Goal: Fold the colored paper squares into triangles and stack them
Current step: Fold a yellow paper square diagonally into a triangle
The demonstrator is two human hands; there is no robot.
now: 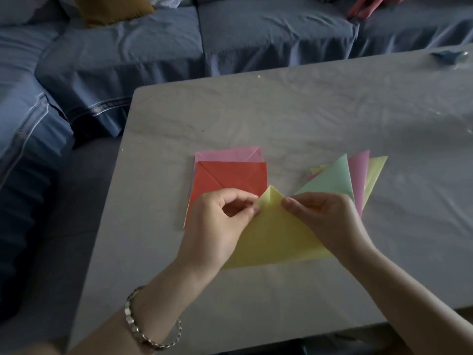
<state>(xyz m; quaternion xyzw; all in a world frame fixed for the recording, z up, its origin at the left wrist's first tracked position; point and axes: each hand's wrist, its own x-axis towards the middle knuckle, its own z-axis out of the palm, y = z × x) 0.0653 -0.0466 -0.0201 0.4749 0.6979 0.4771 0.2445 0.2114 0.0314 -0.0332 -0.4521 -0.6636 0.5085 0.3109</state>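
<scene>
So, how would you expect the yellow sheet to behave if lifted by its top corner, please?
The yellow sheet looks thin, so it would probably droop below the corner that the left hand and right hand pinch. It seems light; a nudge would likely slide it across the table. Its layers gape at the tip, so the fold may spring open.

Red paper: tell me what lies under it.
A pink sheet shows beyond the red paper's far edge, and a pale sliver along its left edge. Any other sheets beneath are covered.
</scene>
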